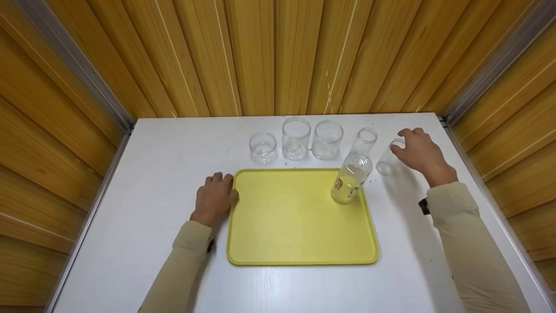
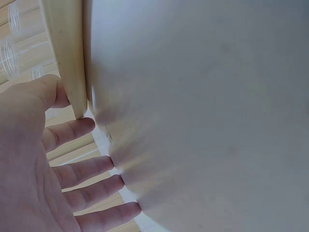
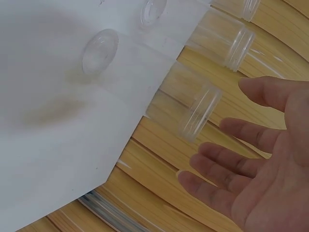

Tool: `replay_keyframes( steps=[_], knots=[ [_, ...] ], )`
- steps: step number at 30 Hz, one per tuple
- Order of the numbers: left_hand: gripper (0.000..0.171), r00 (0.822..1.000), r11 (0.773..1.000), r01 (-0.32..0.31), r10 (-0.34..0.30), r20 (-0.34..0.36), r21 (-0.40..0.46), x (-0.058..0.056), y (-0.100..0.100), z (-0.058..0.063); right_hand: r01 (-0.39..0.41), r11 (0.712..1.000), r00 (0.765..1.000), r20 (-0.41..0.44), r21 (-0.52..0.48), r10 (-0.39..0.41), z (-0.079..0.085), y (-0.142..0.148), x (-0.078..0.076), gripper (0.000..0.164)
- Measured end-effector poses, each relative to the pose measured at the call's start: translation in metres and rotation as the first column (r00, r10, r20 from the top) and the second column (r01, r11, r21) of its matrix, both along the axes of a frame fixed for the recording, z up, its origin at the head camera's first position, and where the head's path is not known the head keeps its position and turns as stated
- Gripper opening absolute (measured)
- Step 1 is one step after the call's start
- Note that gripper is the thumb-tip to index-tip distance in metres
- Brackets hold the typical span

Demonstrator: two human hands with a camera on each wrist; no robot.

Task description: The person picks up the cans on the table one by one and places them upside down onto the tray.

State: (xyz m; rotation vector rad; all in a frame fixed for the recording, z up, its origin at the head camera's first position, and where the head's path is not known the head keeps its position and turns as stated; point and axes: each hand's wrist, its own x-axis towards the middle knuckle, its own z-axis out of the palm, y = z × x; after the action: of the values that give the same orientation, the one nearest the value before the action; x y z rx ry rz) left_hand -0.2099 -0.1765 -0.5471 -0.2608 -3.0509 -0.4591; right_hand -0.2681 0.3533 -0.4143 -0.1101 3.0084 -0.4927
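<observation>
My left hand (image 1: pixel 213 198) is at the upper left corner of a yellow tray (image 1: pixel 299 217). In the left wrist view its thumb (image 2: pixel 58 92) touches the tray's side, and the fairly straight fingers have their tips down on the white table. Over at the right, my right hand (image 1: pixel 419 152) is beside the top of a clear, slim jar (image 1: pixel 385 167), fingers spread. The right wrist view shows a gap between these fingers and the rim of the jar (image 3: pixel 186 101). On the tray's upper right part stands a clear cup (image 1: pixel 345 189) with dark print.
Behind the tray stand a low clear jar (image 1: pixel 263 150), two wider clear jars (image 1: pixel 296 143) (image 1: pixel 326 143) and a slim clear jar (image 1: pixel 364 141), which the printed cup partly overlaps. Wood-patterned panels (image 1: pixel 256 56) enclose the white table (image 1: pixel 143 182) at the back and sides.
</observation>
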Motion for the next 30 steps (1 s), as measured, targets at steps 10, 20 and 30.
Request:
replay_keyframes(
  steps=[10, 20, 30],
  knots=[
    [0.040, 1.000, 1.000, -0.004, 0.004, 0.012, 0.006, 0.000, 0.000, 0.000, -0.004, 1.000, 1.000, 0.020, 0.003, 0.004, -0.007, 0.002, -0.005, 0.061],
    [0.037, 1.000, 1.000, -0.003, 0.003, 0.000, 0.004, 0.002, 0.001, 0.001, -0.026, 1.000, 0.999, 0.029, -0.004, 0.026, -0.010, 0.003, -0.007, 0.059],
    [0.035, 1.000, 1.000, -0.008, 0.008, -0.014, -0.011, 0.001, 0.002, 0.000, -0.031, 0.999, 0.999, 0.022, -0.015, 0.032, -0.013, 0.001, -0.009, 0.055]
  ],
)
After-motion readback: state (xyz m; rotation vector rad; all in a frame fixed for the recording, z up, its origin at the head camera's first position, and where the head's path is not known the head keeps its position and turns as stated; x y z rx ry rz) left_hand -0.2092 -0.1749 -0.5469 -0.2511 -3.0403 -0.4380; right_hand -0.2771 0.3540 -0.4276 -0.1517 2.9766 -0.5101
